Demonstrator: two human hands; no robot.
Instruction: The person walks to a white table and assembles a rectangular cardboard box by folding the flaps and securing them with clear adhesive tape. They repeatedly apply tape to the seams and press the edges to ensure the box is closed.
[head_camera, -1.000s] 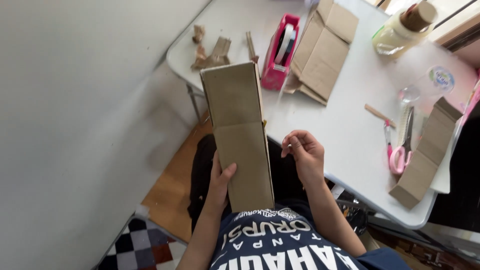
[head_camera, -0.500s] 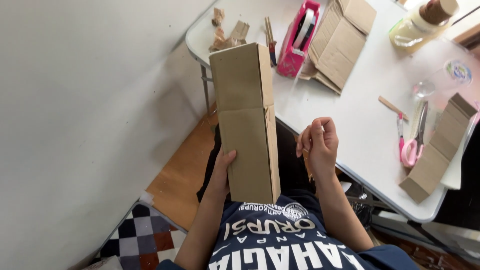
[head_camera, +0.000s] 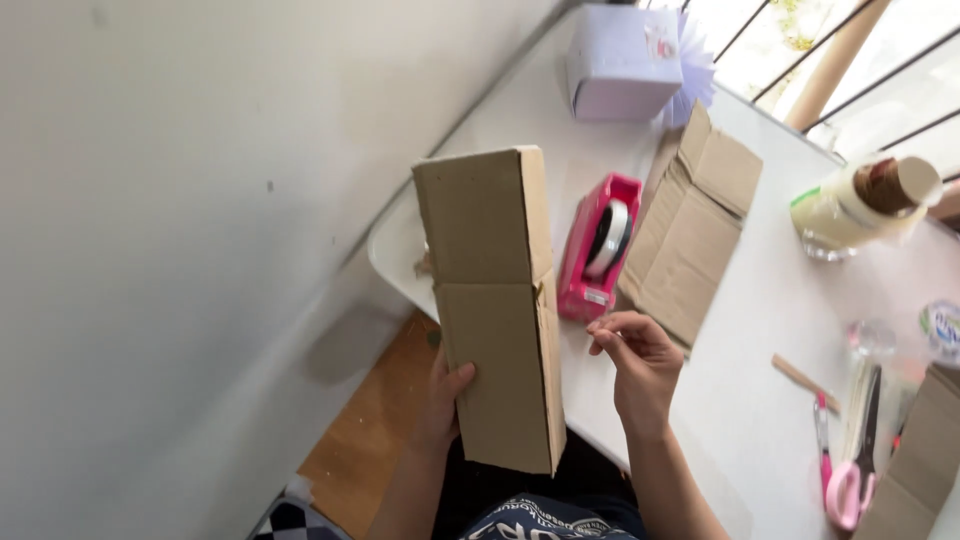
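My left hand (head_camera: 445, 400) grips the lower left edge of a tall folded brown cardboard box (head_camera: 492, 300), held upright above my lap and the table edge. To the right of the box, my right hand (head_camera: 638, 365) hovers with thumb and fingertips pinched together; whether a thin strip of tape sits between them I cannot tell. Just beyond the box, a pink tape dispenser (head_camera: 598, 245) with a white roll stands on the white table (head_camera: 730, 410).
A flattened cardboard sheet (head_camera: 690, 235) lies past the dispenser. A pale box (head_camera: 620, 60) sits at the far end, a cardboard tube and jar (head_camera: 860, 205) at right. Pink-handled scissors (head_camera: 850, 470), a wooden stick (head_camera: 800, 378) and another cardboard piece (head_camera: 915, 470) lie near right. A grey wall fills the left.
The view has tilted up and closed in, showing more of the far table. The box stays in my left hand; my right hand has moved up toward the tape dispenser.
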